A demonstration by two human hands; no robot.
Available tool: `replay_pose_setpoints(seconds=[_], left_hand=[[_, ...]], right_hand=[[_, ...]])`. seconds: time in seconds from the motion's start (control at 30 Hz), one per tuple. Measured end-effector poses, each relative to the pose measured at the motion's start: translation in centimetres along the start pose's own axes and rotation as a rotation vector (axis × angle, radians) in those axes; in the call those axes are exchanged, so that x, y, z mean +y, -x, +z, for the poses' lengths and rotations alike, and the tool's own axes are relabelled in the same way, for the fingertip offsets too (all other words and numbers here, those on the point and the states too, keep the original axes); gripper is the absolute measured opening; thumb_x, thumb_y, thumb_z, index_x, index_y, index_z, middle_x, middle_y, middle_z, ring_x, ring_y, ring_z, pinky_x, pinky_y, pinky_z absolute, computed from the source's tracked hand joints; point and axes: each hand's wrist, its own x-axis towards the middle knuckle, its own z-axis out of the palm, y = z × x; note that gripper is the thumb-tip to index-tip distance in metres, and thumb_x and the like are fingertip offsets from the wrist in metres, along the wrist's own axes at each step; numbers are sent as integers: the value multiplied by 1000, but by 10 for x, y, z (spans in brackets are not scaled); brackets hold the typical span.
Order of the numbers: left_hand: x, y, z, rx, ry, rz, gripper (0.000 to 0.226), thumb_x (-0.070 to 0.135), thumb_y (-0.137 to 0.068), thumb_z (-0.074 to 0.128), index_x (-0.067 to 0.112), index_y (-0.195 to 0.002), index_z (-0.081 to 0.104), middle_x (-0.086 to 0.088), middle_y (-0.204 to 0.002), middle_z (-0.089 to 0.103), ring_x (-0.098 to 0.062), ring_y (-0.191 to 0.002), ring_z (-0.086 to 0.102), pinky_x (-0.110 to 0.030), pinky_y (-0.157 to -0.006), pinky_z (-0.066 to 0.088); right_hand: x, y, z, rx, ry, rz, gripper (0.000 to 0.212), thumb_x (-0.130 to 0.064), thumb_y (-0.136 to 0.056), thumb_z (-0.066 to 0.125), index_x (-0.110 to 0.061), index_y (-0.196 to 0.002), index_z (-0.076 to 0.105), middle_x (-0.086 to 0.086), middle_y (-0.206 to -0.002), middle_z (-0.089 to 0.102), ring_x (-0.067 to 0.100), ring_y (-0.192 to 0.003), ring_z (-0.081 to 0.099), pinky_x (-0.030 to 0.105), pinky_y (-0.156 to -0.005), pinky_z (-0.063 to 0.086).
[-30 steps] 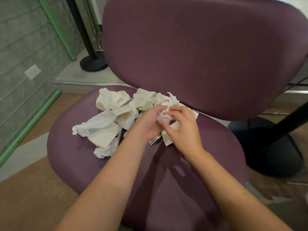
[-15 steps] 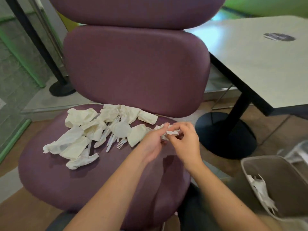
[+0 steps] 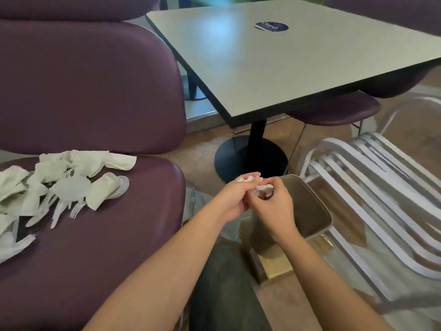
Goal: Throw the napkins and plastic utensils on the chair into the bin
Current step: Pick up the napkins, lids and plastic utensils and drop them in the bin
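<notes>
while you look down from the head view, your left hand (image 3: 232,199) and right hand (image 3: 272,206) are pressed together, both curled round a crumpled napkin wad (image 3: 262,188) just over the near rim of the bin (image 3: 312,211). more napkins (image 3: 100,161) and plastic utensils (image 3: 71,206) lie heaped on the chair (image 3: 107,247) seat to your left, beside the table (image 3: 298,58).

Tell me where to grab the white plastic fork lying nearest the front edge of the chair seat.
Pinch the plastic fork by its tines end, coming from above on the right: that end lies bare on the chair seat, while its handle runs under the round lid and napkins.
</notes>
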Motion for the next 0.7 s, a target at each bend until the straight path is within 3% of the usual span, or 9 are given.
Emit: replay_pose_setpoints(seconds=[0.13,0.23,0.33,0.43,0.5,0.57,0.7], left_hand=[[-27,-26,25,-56,-27,-92,40,44,-97,54,17,-124,62,-11,-126,64,-23,-114,62,-36,-90,55],[-53,-49,26,154,-374,-70,40,51,-95,52,21,-122,55,-7,-128,59,-24,-113,59,-39,-93,53],[-83,-66,18,427,-795,-30,41,33,-89,66,21,-120,42,-2,-125,40,-23,-108,53,-35,-93,47],[-94,-71,16,444,-652,-104,52,21,-89,67,21,-127,31,-4,-121,41,-29,-98,59,-29,-56,51],[-98,-75,15,423,-561,-121,62,11,-89,66,24,-134,25,-13,-124,53,-37,-97,65,-24,-38,48],[-99,-77,13,415,-574,-121,69,6,-88,67,26,-136,23,-17,-122,59,-36,-88,69,-26,-41,54],[-97,-75,9,372,-515,-163,66,5,-91,63,27,-138,22,-17,-117,61,-29,-74,72,-31,-54,60]], right_hand=[[24,-13,-36,87,65,60,18,-24,-86,71,-22,-92,55,-7,-86,62,4,-78,59,17,-60,41],[41,-23,-55,109,107,93,17,-23,-88,70,-21,-94,55,-8,-86,61,2,-77,58,14,-61,39],[64,-30,-62,136,190,71,15,-22,-89,68,-18,-91,53,-5,-93,55,10,-80,53,20,-67,40],[88,-33,-58,57,328,88,17,-21,-91,65,-14,-101,55,0,-113,44,14,-86,52,24,-79,39],[107,-34,-55,-156,473,212,23,-20,-91,61,-13,-113,57,6,-124,44,20,-93,55,27,-81,40],[120,-35,-53,-364,623,333,30,-22,-91,59,-17,-121,59,8,-136,46,24,-110,55,29,-86,43],[113,-37,-52,-355,607,338,32,-28,-92,57,-23,-123,62,2,-134,55,22,-112,57,29,-84,45]])
